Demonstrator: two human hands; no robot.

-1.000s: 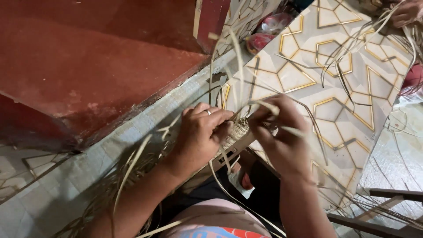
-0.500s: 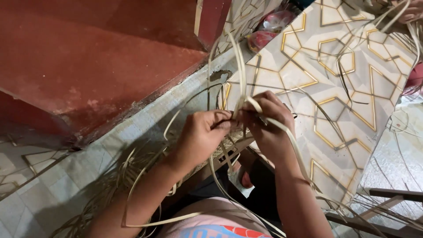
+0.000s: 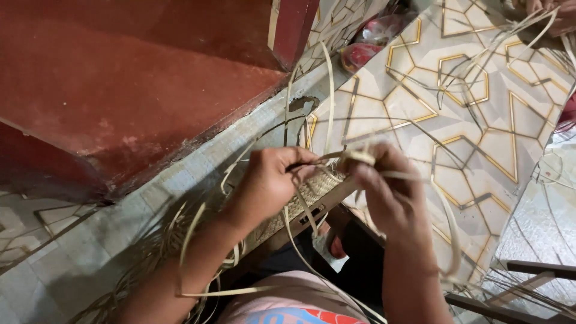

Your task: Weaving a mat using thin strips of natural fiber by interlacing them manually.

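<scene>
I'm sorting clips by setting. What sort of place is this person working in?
Probably a home floor or porch used for handweaving, not a factory. The floor tiles bear a gold star pattern, a red painted step rises beside them, and loose cane strips lie around the woven panel that both hands work.

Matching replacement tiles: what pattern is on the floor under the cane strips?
Pale floor tiles with gold-outlined star shapes, clearest in the head view.

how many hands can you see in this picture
3 at least. The left hand and right hand meet at the woven piece mid-frame; part of another person's hand shows at the top right corner. Others may be out of frame.
</scene>
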